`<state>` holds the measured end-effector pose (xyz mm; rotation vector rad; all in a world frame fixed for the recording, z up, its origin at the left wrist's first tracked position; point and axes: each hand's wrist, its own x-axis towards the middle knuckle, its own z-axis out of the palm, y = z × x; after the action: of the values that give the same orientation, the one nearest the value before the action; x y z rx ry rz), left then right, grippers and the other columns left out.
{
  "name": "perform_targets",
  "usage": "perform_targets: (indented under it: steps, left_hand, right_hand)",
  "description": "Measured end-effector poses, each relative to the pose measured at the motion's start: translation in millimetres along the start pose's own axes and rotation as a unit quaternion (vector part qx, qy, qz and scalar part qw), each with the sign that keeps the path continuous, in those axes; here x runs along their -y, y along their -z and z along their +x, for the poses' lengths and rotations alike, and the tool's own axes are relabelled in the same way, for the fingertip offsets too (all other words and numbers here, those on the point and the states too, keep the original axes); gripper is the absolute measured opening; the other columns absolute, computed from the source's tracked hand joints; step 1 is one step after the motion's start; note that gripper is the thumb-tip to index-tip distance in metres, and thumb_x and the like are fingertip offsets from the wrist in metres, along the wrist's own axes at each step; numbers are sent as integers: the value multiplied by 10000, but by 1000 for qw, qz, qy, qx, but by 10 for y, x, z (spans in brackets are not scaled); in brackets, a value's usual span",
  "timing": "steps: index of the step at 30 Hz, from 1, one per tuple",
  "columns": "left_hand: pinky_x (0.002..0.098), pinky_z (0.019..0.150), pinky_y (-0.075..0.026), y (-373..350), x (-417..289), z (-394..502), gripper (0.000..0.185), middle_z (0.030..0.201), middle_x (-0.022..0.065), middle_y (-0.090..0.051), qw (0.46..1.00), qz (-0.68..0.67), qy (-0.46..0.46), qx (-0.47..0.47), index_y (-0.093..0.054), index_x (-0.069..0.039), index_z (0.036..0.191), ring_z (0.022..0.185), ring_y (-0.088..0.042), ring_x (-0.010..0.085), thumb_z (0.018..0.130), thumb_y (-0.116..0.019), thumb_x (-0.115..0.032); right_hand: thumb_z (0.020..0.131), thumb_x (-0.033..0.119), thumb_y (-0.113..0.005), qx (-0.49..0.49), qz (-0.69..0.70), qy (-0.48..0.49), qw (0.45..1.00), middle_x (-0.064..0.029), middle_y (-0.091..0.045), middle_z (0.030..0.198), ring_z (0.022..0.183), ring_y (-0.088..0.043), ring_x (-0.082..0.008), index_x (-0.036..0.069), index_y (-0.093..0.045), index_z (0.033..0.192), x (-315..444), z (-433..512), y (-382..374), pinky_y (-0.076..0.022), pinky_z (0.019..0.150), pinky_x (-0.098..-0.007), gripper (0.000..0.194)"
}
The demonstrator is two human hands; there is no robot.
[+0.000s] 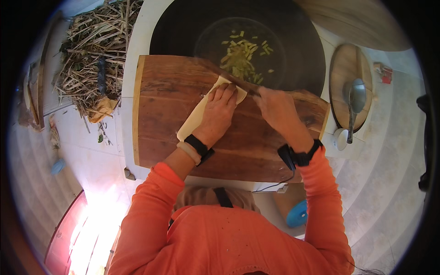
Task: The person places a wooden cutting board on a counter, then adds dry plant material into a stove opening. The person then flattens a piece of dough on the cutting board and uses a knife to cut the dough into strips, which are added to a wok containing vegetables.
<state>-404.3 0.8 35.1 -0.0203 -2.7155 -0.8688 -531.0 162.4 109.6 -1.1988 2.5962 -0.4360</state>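
A long folded sheet of pale dough [192,120] lies slantwise on a reddish wooden board [165,103]. My left hand [220,106] presses on its upper end with the fingers curled. In my right hand [275,103] is the handle of a knife [237,79], whose dark blade lies across the dough's far end, close to my left fingertips. Just beyond the board's far edge, chopped yellow-green pieces [242,58] sit in the bottom of a large dark wok [178,27], with what looks like liquid around them.
Dry stalks and twigs [99,44] are heaped at the left. Right of the wok, a metal ladle [357,96] lies on a round wooden lid [343,75], with a small white bowl [340,139] beside it. A blue round object [297,213] is below the board at right.
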Motion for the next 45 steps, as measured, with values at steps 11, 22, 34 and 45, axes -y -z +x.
perform_targets:
  steps: [11, 22, 34, 45]
  left_hand:
    - [509, 1039, -423, 24, -16, -12, 493, 1389, 125, -524, 1000, -4, 6, -5, -592, 35, 1263, 1287, -503, 347, 799, -747, -28]
    - [490, 1039, -424, 18, 17, -39, 466, 1375, 116, -543, 1000, 25, -1, 0, -608, 19, 1256, 1284, -504, 337, 811, -733, -39]
    - [473, 1034, -430, -12, 32, -55, 439, 1342, 107, -562, 1000, 31, -4, -4, -625, -4, 1256, 1265, -519, 330, 827, -714, -37]
    - [470, 1058, -425, 17, 28, -45, 402, 1330, 127, -567, 999, 36, -19, -10, -639, 18, 1222, 1272, -513, 330, 822, -620, -20]
  right_hand:
    - [960, 197, -638, -50, 42, 13, 998, -191, -669, 776, 749, -661, -423, 33, -569, 870, -82, 301, -115, -511, 630, -506, 200]
    - [969, 221, -635, -45, 58, 5, 997, -209, -662, 770, 750, -653, -438, 33, -578, 868, 37, 414, -304, -510, 635, -522, 221]
    - [969, 229, -645, -10, 32, 13, 999, -206, -662, 765, 731, -652, -431, 20, -576, 862, 42, 285, -336, -507, 625, -511, 244]
    - [970, 196, -635, 29, -22, 19, 999, -207, -667, 756, 736, -668, -426, 28, -577, 869, 87, -12, -88, -515, 621, -500, 204]
